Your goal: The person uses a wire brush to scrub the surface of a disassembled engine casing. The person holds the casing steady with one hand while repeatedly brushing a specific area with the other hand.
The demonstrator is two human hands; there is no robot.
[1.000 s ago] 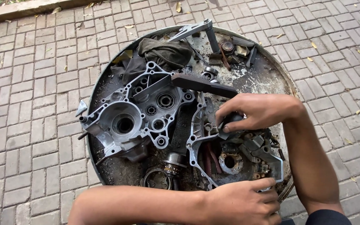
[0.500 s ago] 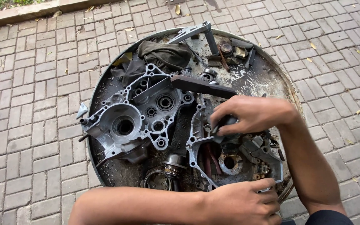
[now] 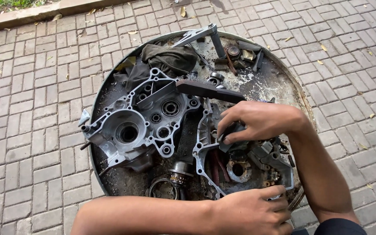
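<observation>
Crankcase half [image 3: 244, 161] worked on inside the round metal tray [image 3: 283, 82]

A dark part [image 3: 230, 135] is gripped by the closed right hand [image 3: 257, 121] above the case; its near edge is pinned by the left hand [image 3: 251, 209], fingers curled.

A round metal tray [image 3: 279, 82] lies on the brick paving [image 3: 31, 109], and within it two engine case halves sit side by side: one case half [image 3: 131, 126] on the left, the other case half [image 3: 244, 167] on the right, with a bearing assembly [image 3: 180, 169] between them toward the near rim. Behind the left half lies a rag [image 3: 168, 58], a flat bar [image 3: 207, 90] rests across the gap behind both halves, and a lever [image 3: 201, 32] and small loose parts [image 3: 238, 54] lie at the far rim. The right hand [image 3: 257, 119] sits on the far part of the right case half over a dark part [image 3: 231, 137], and the left hand [image 3: 251, 211] rests at that half's near edge.
</observation>
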